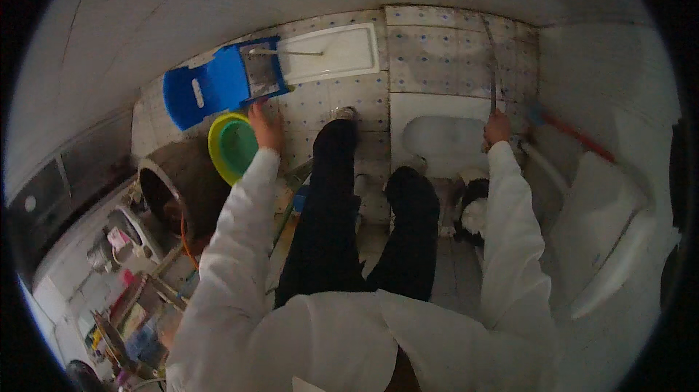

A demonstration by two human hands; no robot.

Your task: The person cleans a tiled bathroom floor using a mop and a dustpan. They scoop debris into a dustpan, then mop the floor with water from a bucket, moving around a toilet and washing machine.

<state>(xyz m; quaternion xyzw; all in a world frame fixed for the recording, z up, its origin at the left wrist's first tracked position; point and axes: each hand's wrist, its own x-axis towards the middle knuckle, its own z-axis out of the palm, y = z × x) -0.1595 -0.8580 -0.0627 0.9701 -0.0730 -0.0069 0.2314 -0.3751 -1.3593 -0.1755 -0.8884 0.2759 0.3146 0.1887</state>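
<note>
My right hand [498,128] is closed round a long thin stick [494,79], which points away from me toward the far wall, over the tiled step beside the squat toilet [444,135]. What its far end looks like is too dim to tell. On the other side, my left hand [266,128] reaches out with its fingers extended. It is close to the blue plastic chair [211,86] and the yellow basin [218,133], in which a green basin [237,143] sits. Whether the fingertips touch the chair cannot be made out.
A white rectangular basin [368,50] is set along the far wall. To the left stand a large dark barrel [191,184] and a cluttered shelf [138,312]. A small bin [475,210] stands by my right forearm, and a white cistern-like fixture [601,224] farther right.
</note>
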